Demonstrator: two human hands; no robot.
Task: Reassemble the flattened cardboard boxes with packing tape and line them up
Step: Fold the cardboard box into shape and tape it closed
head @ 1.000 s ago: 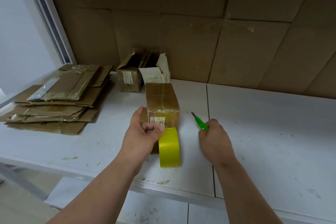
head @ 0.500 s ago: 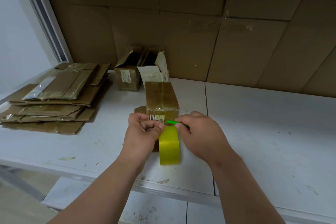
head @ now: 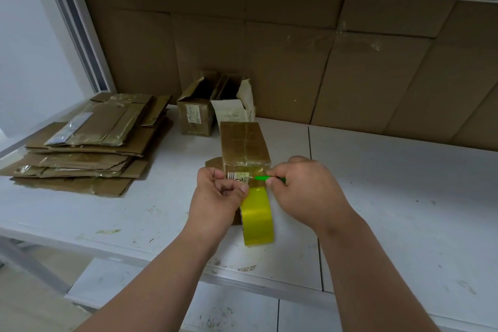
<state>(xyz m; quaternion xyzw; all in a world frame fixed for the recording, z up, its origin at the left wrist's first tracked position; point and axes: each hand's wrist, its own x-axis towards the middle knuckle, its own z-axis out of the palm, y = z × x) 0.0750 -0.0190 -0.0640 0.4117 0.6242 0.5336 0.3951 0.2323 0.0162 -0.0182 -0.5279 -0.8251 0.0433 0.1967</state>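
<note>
The fingers [head: 270,182] of the right hand [head: 304,191] curl round a green cutter [head: 265,178], its tip laid level against the near face of the taped box [head: 244,148], probably so the strip running off the roll can be severed right at the cardboard. The left hand [head: 215,198] has its fingers [head: 231,191] curled, pinching the tape roll [head: 257,219] at its upper edge just below the box, which seems meant to keep the strip taut for the cut. The roll stands on edge on the white table [head: 404,210], touching the box's front. That box sits upright mid-table, its top seam already taped. Behind it two open-topped boxes [head: 215,113] stand side by side against the cardboard-lined back wall [head: 296,56], likely the start of the line. To the left, well apart, lies the stack of flattened boxes [head: 80,153], not yet assembled.
</note>
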